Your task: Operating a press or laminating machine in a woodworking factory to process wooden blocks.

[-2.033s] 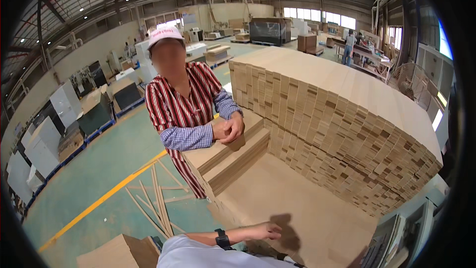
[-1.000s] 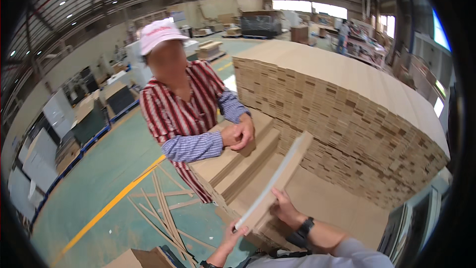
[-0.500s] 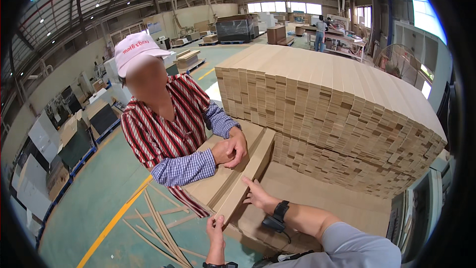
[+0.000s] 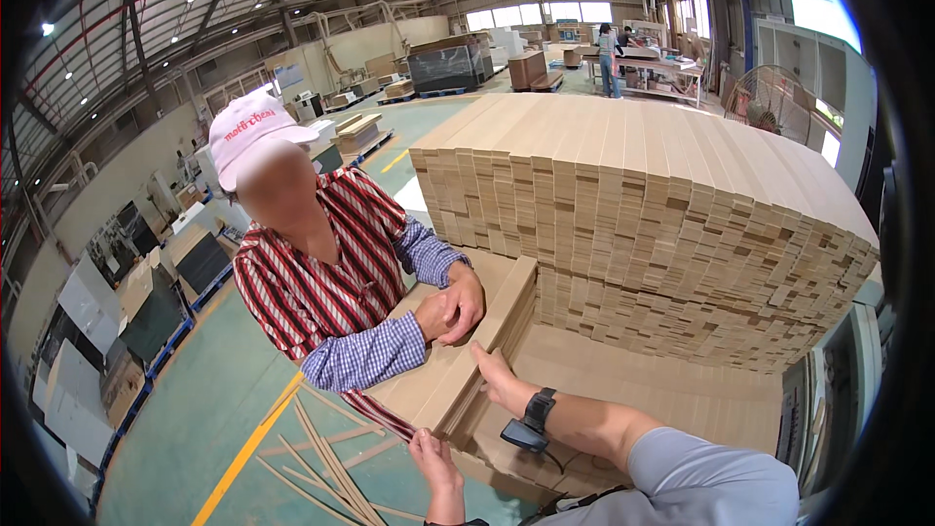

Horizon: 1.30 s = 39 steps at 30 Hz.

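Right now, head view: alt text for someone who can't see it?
The wearer's left hand is at the near end of a low stack of tan boards, the right hand against its side. A co-worker in a pink cap leans over it, hands clasped. A taller stack stands beyond.

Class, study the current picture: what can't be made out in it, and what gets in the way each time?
All in the head view:
- Some fingers of the right hand: hidden by the hand itself.
- The rest of the left forearm: cut off by the lower edge.
- The co-worker's legs: hidden behind the low board stack.
- The fan's base: hidden by the tall board stack.
- The distant person's hands: too small.
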{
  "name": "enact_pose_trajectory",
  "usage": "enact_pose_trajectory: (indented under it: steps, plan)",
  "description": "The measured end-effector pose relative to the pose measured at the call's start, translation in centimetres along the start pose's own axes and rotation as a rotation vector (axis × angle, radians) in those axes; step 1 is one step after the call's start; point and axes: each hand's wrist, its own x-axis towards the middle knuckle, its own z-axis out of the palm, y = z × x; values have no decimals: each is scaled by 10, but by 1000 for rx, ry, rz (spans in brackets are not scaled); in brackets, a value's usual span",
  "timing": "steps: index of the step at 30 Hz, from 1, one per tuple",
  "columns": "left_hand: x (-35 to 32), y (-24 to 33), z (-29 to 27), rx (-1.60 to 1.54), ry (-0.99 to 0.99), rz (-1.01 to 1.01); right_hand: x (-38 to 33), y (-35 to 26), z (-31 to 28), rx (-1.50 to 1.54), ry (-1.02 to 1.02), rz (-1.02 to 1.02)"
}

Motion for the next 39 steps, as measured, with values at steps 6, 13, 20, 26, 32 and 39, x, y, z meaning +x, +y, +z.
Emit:
enact_pose_trajectory:
  steps: [6, 13, 20, 26, 32, 39]
  plan:
    - [2, -3, -2, -16, 2, 6, 13, 12, -5, 7, -80, -2]
    - [15, -11, -8, -86, -13, -65, 6, -1, -18, 174, -170, 83]
    - [-2, 15, 5, 513, 189, 730, -3, -9, -32, 140, -293, 123]
    - [12, 42, 12, 1489, -238, 970, -24, -6, -23, 96, -300, 79]
    - [27, 45, 13, 1575, -279, 1029, -26, -7, -12, 108, -277, 64]
    - [27, 48, 14, 1457, -281, 1085, -27, 0, -31, 216, -390, 2]
